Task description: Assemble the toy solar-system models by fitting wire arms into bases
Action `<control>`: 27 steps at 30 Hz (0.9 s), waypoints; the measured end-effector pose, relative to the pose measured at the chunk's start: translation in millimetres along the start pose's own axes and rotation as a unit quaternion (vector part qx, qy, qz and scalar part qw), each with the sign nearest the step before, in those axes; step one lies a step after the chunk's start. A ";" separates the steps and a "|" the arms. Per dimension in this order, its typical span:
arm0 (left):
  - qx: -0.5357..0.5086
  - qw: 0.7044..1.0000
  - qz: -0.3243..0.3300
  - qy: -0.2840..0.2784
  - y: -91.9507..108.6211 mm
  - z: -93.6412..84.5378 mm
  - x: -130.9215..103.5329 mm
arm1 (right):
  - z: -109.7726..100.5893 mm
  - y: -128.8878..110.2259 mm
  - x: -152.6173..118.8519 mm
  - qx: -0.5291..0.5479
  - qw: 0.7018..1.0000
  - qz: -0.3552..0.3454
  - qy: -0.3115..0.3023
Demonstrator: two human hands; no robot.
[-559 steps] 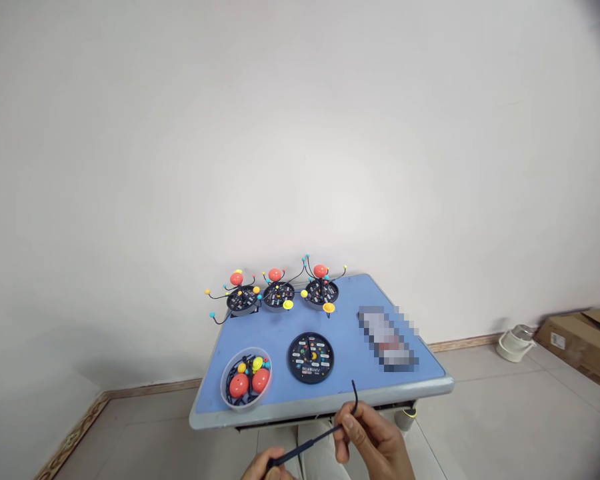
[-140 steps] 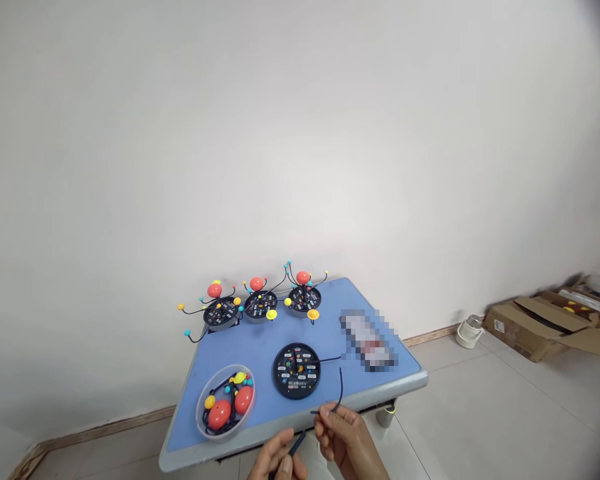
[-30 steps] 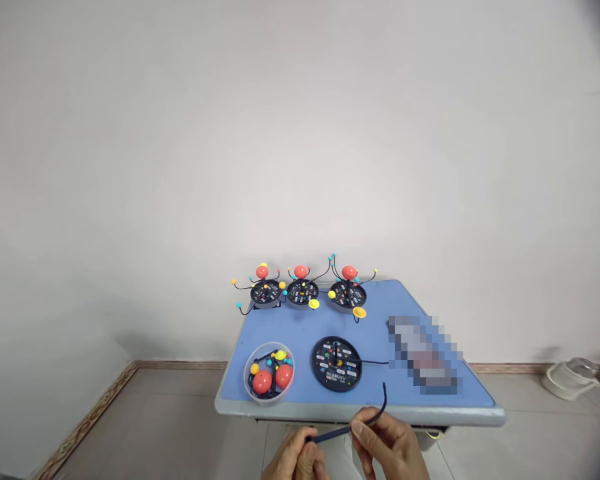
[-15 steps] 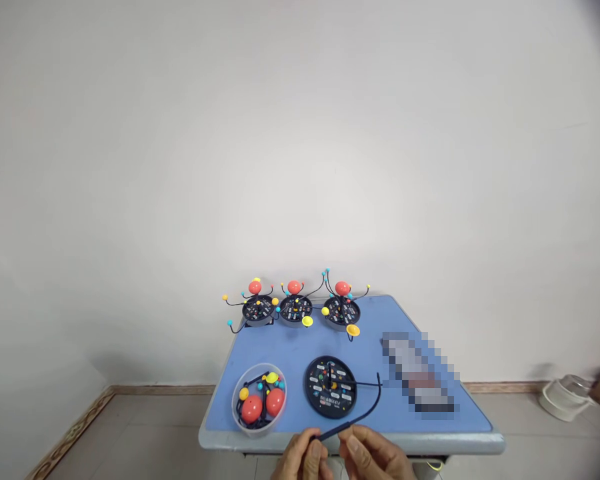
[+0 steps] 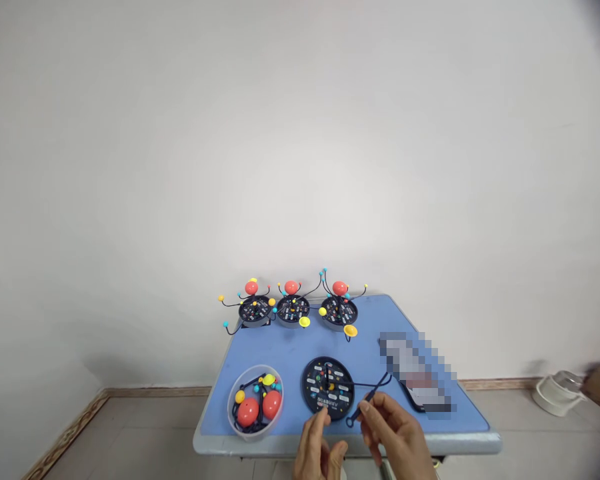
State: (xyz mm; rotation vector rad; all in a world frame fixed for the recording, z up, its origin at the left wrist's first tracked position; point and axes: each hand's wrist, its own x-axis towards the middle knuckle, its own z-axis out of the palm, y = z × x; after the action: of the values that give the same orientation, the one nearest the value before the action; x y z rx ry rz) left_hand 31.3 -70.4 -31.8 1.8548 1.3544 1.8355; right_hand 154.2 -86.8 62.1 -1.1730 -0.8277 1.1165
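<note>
My right hand [image 5: 393,427] pinches a black curved rod [image 5: 368,404] with a small ring at its lower end, just right of the round black base. My left hand [image 5: 317,447] is at the table's front edge, thumb and fingers apart, holding nothing. The round black base [image 5: 329,400] lies in front of my hands, printed with small labels and coloured dots; a post stands at its middle and a thin arm reaches right. A clear round tub [image 5: 281,413] to the left holds red balls, small coloured pieces and black rods.
Three assembled models with red balls, one on the left [image 5: 251,288], one in the middle [image 5: 291,287] and one on the right [image 5: 339,288], stand at the back of the blue table [image 5: 280,347]. A blurred flat device [image 5: 415,373] lies at the right.
My left hand has let go of the rod. My right hand has moved right and up with it, and the rod has turned, its ring end now visible at the lower left.
</note>
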 end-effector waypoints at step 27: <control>0.174 0.968 0.151 -0.102 -25.1 -25.0 11.1 | 50.0 -17.0 87.6 -0.246 0.965 -0.009 -0.095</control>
State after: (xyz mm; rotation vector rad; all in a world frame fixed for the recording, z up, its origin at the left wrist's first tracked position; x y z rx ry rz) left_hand -3.9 -59.7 -36.3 2.4730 1.4575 1.5426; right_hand 135.4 11.0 85.4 -1.4753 -1.3136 1.0481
